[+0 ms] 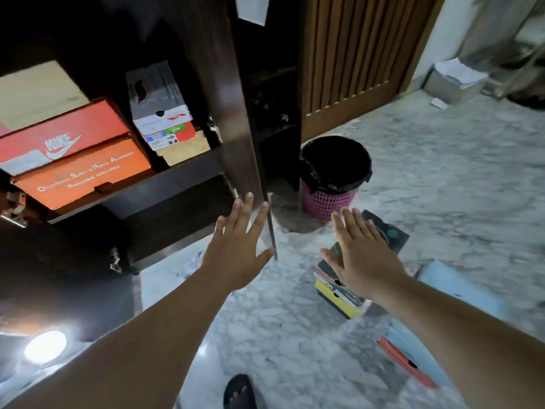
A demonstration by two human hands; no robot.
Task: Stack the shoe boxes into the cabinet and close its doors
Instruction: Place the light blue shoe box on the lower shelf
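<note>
Beside cabinet door [236, 113], both hands flat, empty

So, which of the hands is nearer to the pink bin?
Right. The right hand is open just below the pink bin, over the boxes on the floor. The left hand is farther left, at the cabinet door edge.

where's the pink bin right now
In the head view the pink bin, lined with a black bag, stands on the marble floor right of the open cabinet door, just beyond the right hand.
</note>
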